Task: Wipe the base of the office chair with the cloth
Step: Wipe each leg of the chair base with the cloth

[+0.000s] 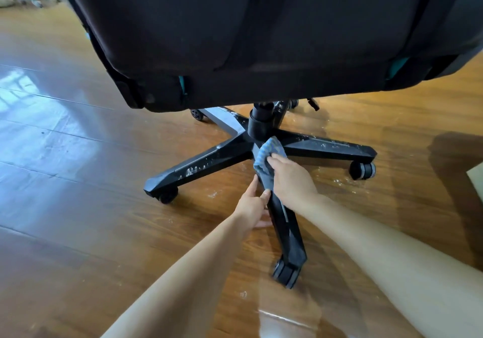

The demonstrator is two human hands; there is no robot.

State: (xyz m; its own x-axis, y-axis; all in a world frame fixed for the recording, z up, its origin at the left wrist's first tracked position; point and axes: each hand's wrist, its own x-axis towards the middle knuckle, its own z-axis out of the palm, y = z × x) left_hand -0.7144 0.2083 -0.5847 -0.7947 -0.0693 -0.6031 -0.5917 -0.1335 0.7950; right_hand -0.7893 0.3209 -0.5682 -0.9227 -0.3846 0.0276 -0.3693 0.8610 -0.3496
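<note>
At frame centre, the right hand [291,178] pressed a blue cloth [269,154] onto the black chair base [287,228]; the left hand [252,204] gripped the same leg just below.

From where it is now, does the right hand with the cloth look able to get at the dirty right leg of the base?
Probably yes. The right hand presses the cloth by the hub, and the speckled right leg starts just beside it with nothing in between.
</note>
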